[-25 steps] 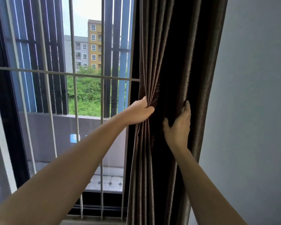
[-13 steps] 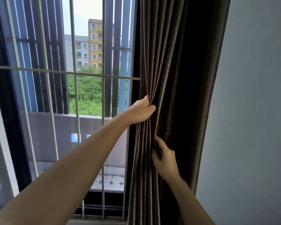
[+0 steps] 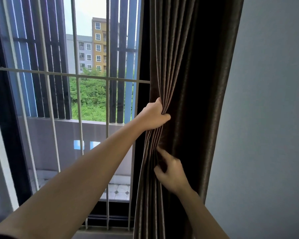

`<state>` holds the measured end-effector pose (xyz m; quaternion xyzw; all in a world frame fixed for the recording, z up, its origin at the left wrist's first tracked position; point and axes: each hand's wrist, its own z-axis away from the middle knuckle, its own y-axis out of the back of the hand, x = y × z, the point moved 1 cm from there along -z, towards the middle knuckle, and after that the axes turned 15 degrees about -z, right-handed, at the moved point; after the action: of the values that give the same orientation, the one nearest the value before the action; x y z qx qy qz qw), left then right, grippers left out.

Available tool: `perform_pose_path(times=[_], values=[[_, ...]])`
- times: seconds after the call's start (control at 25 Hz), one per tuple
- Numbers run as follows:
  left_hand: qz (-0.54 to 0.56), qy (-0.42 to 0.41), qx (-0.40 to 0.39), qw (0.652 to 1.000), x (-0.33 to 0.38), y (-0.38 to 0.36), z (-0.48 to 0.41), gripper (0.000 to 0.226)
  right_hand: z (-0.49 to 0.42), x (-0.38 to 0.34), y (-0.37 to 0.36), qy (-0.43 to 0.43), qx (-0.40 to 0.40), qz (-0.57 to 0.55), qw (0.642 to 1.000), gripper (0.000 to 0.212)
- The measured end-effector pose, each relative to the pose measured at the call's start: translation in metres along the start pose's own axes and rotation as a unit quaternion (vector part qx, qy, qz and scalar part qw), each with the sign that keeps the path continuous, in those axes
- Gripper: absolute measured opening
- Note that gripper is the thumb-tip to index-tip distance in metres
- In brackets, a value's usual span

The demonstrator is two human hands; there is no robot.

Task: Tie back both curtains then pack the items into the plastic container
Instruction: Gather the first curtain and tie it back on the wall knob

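Brown pleated curtain (image 3: 185,83) hangs bunched against the grey wall (image 3: 266,118), right of the barred window (image 3: 76,78). Your left hand (image 3: 154,117) is clenched around its gathered front folds. Your right hand (image 3: 173,173) sits lower, blurred, fingers curled among the pleats (whether it grips any, I cannot tell). To tie back neatly, keep the upper fist tight, sweep loose folds toward it, then wrap. No tie or container is in view.
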<state>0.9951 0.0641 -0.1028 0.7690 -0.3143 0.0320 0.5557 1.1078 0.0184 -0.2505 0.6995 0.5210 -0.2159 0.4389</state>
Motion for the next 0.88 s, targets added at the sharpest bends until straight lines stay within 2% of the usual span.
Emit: perform_pose_path(times=[0.04,0.08,0.12,0.16,0.2,0.28,0.36,0.44,0.6,0.68,0.88], values=[[0.001,0.010,0.001,1.000,0.000,0.000,0.000,0.061,0.000,-0.003,0.008,0.055,0.072,0.047,0.995,0.052],[0.010,0.013,-0.004,1.000,0.000,0.000,0.001,0.059,-0.002,-0.006,0.018,0.116,0.178,0.092,0.973,0.048],[0.021,0.012,-0.010,1.000,0.000,0.001,0.003,0.058,-0.005,-0.011,0.032,0.158,0.294,0.117,0.936,0.048],[0.030,0.008,-0.015,0.999,0.000,0.001,0.005,0.057,-0.011,-0.017,0.047,0.164,0.383,0.114,0.902,0.055],[0.037,0.004,-0.019,0.999,0.000,0.002,0.007,0.054,-0.020,-0.024,0.064,0.136,0.419,0.081,0.894,0.067],[0.049,0.001,-0.019,0.999,-0.001,0.005,0.012,0.047,-0.043,-0.036,0.097,0.040,0.368,-0.029,0.928,0.085],[0.054,0.001,-0.020,0.998,-0.001,0.005,0.012,0.041,-0.060,-0.036,0.108,-0.027,0.263,-0.038,0.964,0.078],[0.049,0.006,-0.022,0.999,-0.002,0.006,0.011,0.045,-0.061,-0.032,0.095,-0.024,0.168,0.017,0.985,0.069],[0.047,0.004,-0.023,0.999,-0.004,0.005,0.008,0.045,-0.036,-0.006,0.047,-0.008,0.005,0.008,1.000,0.075],[0.046,0.003,-0.025,0.999,-0.005,0.004,0.006,0.044,-0.030,0.004,0.031,-0.004,-0.030,-0.007,1.000,0.078],[0.043,-0.002,-0.032,0.999,-0.003,0.002,0.003,0.047,-0.030,0.010,0.015,-0.004,-0.061,-0.051,0.997,0.077]])
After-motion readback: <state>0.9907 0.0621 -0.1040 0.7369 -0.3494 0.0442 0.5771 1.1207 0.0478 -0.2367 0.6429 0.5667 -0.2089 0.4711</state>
